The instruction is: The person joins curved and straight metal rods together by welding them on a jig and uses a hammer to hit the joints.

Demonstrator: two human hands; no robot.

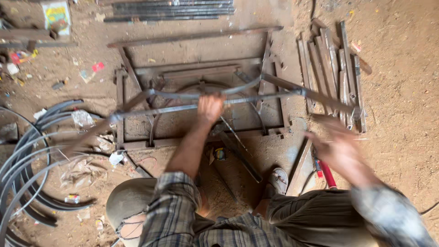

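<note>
At the far left top of the dirt floor lies a flat rectangular printed package (pixel 56 16), yellow and green with a pale border; just below it a small red and yellow wrapper (pixel 20 56) sits by the edge, and a little red scrap (pixel 98 67) lies further right. Lower left, a bundle of curved dark metal strips (pixel 27 160) sweeps round, with a crumpled clear plastic wrapper (pixel 82 119) on its upper side and a small label-like tin (pixel 72 198) near its lower end.

In the middle, a rusty rectangular metal frame (pixel 201 73) lies flat on the ground. Above it the left hand (pixel 210 107) is clenched round a long thin metal rod (pixel 173 109) – the fingers wrap over it from above, the rod running left and right out of the fist, blurred at its left end. A second bent bar (pixel 283 87) crosses just above the knuckles.

To the right, a stack of short rusty flat bars (pixel 329 68) lies beside the frame. The right hand (pixel 336 146) hangs below it, badly blurred – whether its fingers are spread or closed cannot be told. A red-handled tool (pixel 325 173) lies just under it.
</note>
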